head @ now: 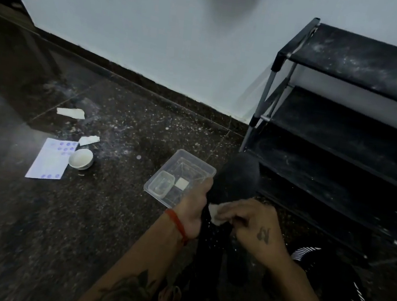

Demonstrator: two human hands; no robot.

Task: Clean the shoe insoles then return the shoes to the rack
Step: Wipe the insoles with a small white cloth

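A black shoe (235, 177) is held up in front of me, toe pointing away toward the rack. My left hand (193, 207) grips its left side, fingers wrapped on the edge. My right hand (250, 225) pinches a small white wipe (216, 213) and presses it against the shoe near its opening. The insole itself is too dark to make out. The black shoe rack (351, 119) with dusty shelves stands at the right against the wall.
A clear plastic tray (204, 167) with a smaller clear box and a white square pad lies on the dark floor left of the shoe. Farther left are a white bowl (81, 158), a printed sheet (50, 159) and torn white scraps (70, 112). A striped black item (340, 288) lies at lower right.
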